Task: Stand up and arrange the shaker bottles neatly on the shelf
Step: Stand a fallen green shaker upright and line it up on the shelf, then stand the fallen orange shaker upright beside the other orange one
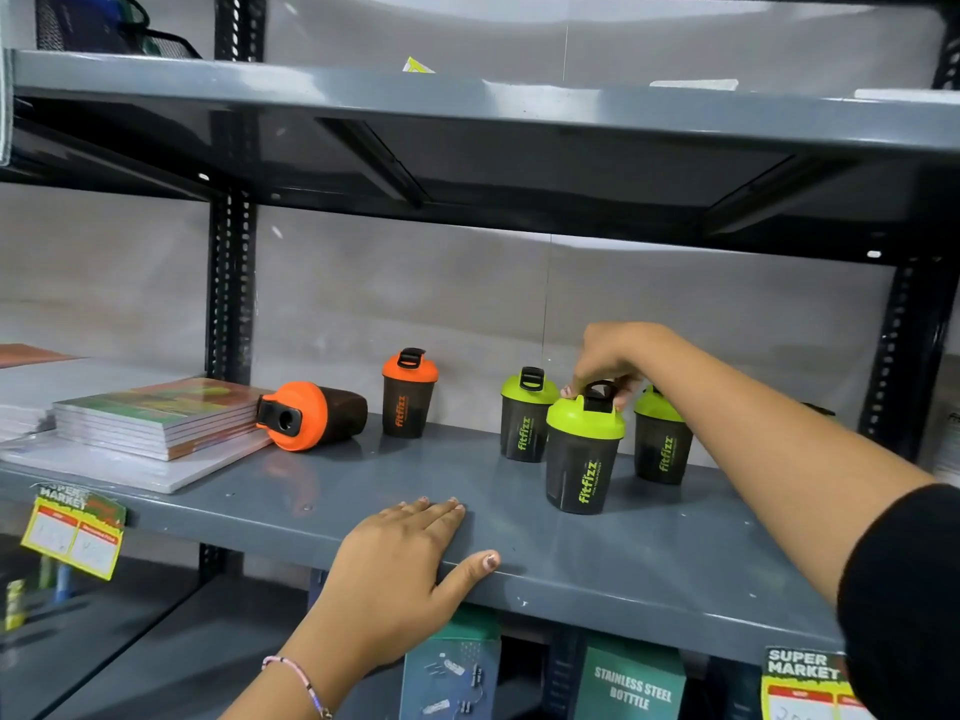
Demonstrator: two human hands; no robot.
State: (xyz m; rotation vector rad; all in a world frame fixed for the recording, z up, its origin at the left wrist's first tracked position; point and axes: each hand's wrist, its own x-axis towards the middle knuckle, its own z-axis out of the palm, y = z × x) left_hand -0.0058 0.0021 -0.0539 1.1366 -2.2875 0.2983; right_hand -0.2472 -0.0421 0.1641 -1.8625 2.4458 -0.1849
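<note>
On the grey metal shelf (649, 558) stand dark shaker bottles. An orange-lidded one (311, 415) lies on its side at the left, lid toward me. Another orange-lidded bottle (409, 393) stands upright behind it. Three green-lidded bottles stand to the right: one at the back (524, 420), one in front (584, 457), one further right (662, 444), partly behind my arm. My right hand (610, 363) pinches the black cap loop of the front green bottle. My left hand (400, 558) rests flat on the shelf's front edge, fingers apart.
A stack of books (161, 418) lies at the shelf's left end. Black slotted uprights (228, 304) frame the bay, and an upper shelf (467, 111) hangs above. Price tags (72, 532) hang off the front edge. Boxed steel bottles (631, 683) sit below.
</note>
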